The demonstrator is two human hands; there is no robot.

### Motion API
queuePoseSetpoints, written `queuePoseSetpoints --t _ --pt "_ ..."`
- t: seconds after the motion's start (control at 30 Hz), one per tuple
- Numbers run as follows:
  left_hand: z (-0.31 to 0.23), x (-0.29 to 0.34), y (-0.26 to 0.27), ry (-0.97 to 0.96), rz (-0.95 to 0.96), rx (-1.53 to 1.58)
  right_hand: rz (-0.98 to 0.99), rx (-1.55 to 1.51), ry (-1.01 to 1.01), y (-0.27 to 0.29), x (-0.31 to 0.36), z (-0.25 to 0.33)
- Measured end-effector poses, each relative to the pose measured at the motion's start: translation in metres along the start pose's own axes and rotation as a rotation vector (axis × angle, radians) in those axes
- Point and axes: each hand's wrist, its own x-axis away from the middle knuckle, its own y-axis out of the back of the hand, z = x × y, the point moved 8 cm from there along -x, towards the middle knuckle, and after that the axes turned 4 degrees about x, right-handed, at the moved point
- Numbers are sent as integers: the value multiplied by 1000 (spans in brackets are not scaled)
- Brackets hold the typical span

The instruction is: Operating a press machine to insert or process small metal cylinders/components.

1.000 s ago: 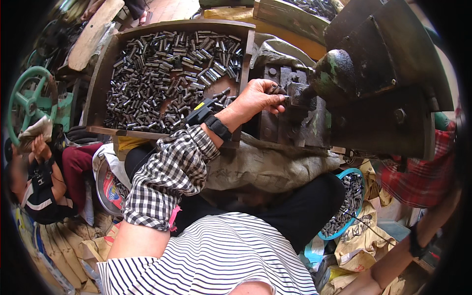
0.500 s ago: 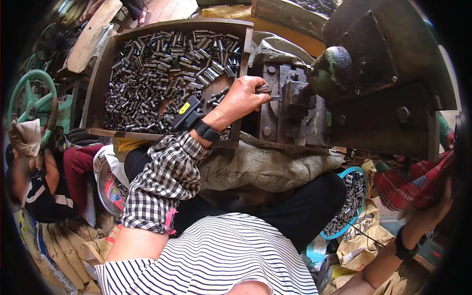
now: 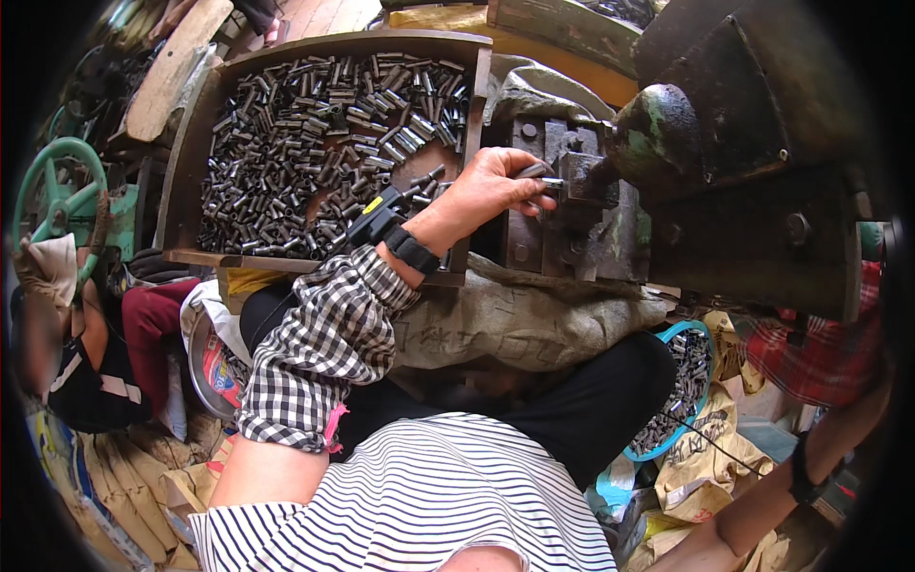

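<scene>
My left hand (image 3: 500,186) pinches small metal tubes (image 3: 543,176) between thumb and fingers, in front of the tooling block (image 3: 583,178) of a dark, greasy machine press (image 3: 729,219). The tube's tip is close to the block; I cannot tell whether it touches. Behind that wrist, a wooden tray (image 3: 329,44) is heaped with short metal tubes (image 3: 286,157). Far to the right, my right hand (image 3: 861,412) is raised by a red plaid cloth (image 3: 810,357). Its fingers are lost in the dark rim, so their grip is hidden.
A blue basin (image 3: 707,357) of metal pieces stands right of my knee, beside crumpled paper sacks (image 3: 710,453). Grey sacking (image 3: 534,329) hangs below the press. At the left are a green handwheel (image 3: 62,205) and another person (image 3: 91,362).
My left hand has moved slightly right, bringing the tubes nearer the tooling block. My right arm has shifted right and its hand has sunk further into the dark rim.
</scene>
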Motion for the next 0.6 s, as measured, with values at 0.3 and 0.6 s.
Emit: queuePoseSetpoints --t 0.3,0.6 --pt "-4 -4 -9 -82 -177 -302 46 -117 63 -48 93 -101" --pt "-12 12 13 100 -172 -447 12 240 276 -24 31 22"
